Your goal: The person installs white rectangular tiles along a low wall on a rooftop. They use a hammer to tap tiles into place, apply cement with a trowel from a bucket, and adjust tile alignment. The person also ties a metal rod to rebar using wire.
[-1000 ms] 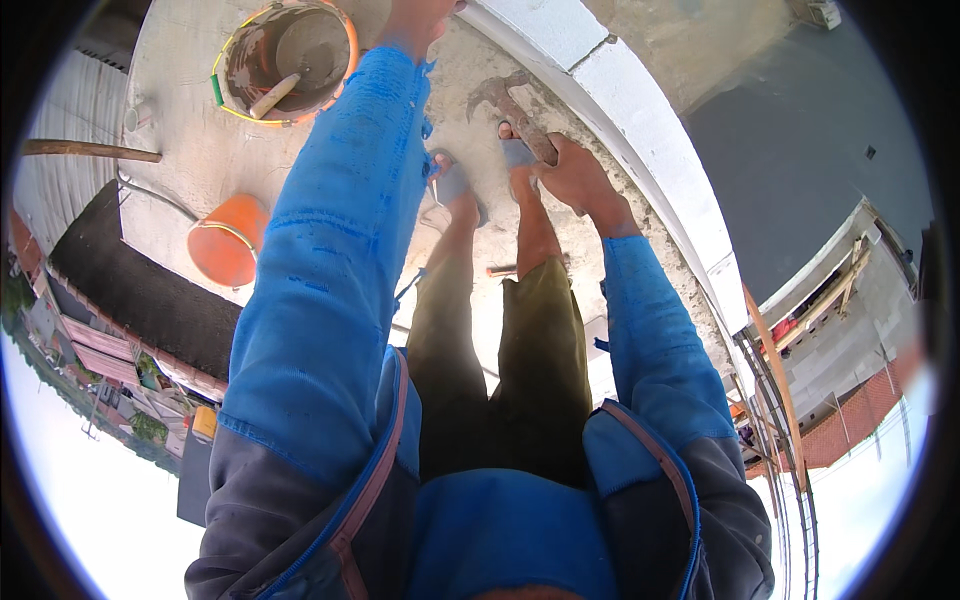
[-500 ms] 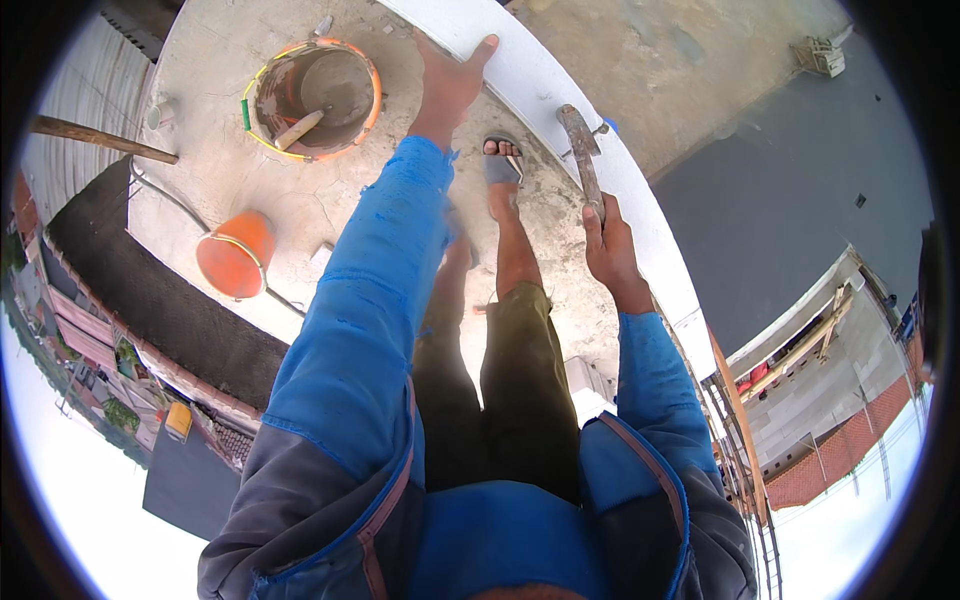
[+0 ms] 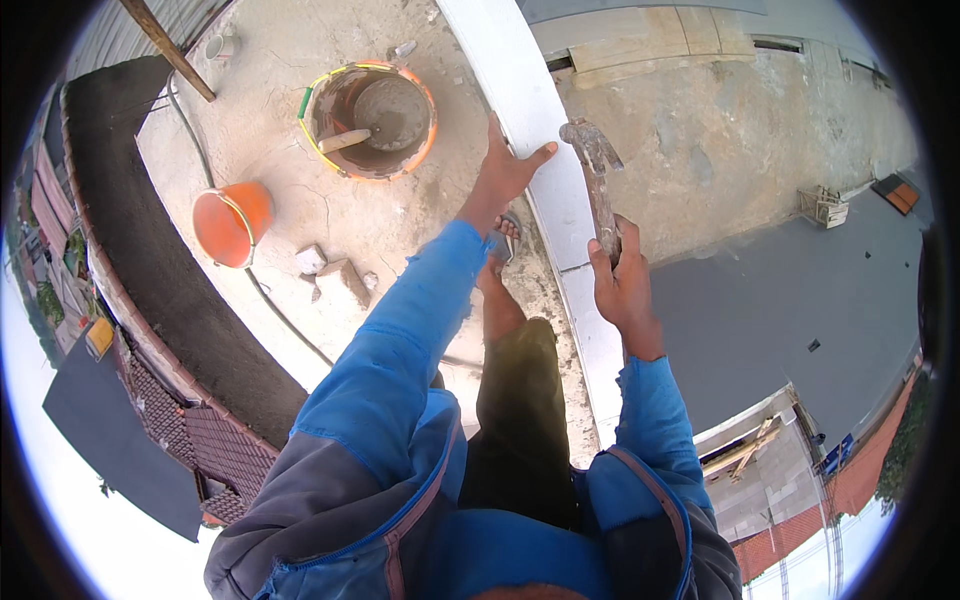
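Observation:
My left hand (image 3: 507,165) rests at the near edge of a white block ledge (image 3: 475,50), fingers apart and thumb out over its top. My right hand (image 3: 622,275) grips the handle of a worn, mortar-stained claw hammer (image 3: 590,145), its head pointing away from me just right of my left hand, over the ledge. A large bucket (image 3: 425,135) with wet grey mortar and a wooden-handled tool (image 3: 343,141) in it stands left of my left hand. My sandalled foot (image 3: 505,235) is on the concrete below.
An orange bucket (image 3: 232,222), broken blocks (image 3: 340,280), a small cup (image 3: 222,45), a wooden pole (image 3: 170,50) and a hose (image 3: 290,315) lie or stand on the left. Beyond the ledge is a drop to a lower grey surface (image 3: 760,310) with a small crate (image 3: 822,207).
My view has turned toward the ledge. My left hand has come down to it, and my right hand has carried the hammer rightward, upright beside it over the ledge.

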Motion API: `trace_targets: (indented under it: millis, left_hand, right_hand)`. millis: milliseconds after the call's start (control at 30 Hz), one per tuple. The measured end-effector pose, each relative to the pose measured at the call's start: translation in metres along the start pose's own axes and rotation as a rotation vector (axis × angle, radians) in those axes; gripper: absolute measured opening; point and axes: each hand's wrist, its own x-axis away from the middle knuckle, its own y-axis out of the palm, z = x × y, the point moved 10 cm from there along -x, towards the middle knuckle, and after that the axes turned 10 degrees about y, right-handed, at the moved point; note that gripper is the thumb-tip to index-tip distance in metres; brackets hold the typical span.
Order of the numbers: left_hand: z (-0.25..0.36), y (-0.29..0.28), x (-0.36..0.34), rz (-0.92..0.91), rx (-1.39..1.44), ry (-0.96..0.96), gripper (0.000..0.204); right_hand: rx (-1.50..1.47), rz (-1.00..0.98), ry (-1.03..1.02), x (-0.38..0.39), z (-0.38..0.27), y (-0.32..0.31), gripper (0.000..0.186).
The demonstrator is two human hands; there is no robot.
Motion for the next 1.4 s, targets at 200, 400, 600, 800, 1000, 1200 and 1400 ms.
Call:
trace_targets:
  millis: [200, 400, 600, 800, 1000, 1200, 1400]
  left_hand:
    - [0.002, -0.009, -0.020, 0.075, -0.056, 0.235, 0.122]
    - [0.013, -0.009, -0.009, 0.124, -0.102, 0.156, 0.122]
    - [0.018, -0.012, -0.008, 0.148, -0.153, 0.147, 0.122]
    - [0.014, -0.009, -0.012, 0.140, -0.140, 0.194, 0.121]
    - [0.010, -0.009, -0.016, 0.119, -0.173, 0.225, 0.120]
    - [0.011, -0.008, -0.020, 0.090, -0.215, 0.263, 0.113]
    - [0.013, -0.012, -0.015, 0.086, -0.309, 0.165, 0.113]
  right_hand:
    - [0.055, 0.077, -0.410, -0.112, -0.144, -0.013, 0.054]
    - [0.438, -0.011, -0.189, -0.201, -0.096, 0.035, 0.046]
    - [0.287, 0.033, -0.264, -0.178, -0.105, 0.027, 0.046]
    - [0.366, -0.010, -0.138, -0.192, -0.083, 0.030, 0.043]
    - [0.334, -0.005, -0.100, -0.187, -0.077, 0.031, 0.041]
    - [0.327, 0.097, -0.178, -0.176, -0.081, 0.029, 0.039]
    - [0.161, 0.152, -0.113, -0.119, -0.076, 0.014, 0.041]
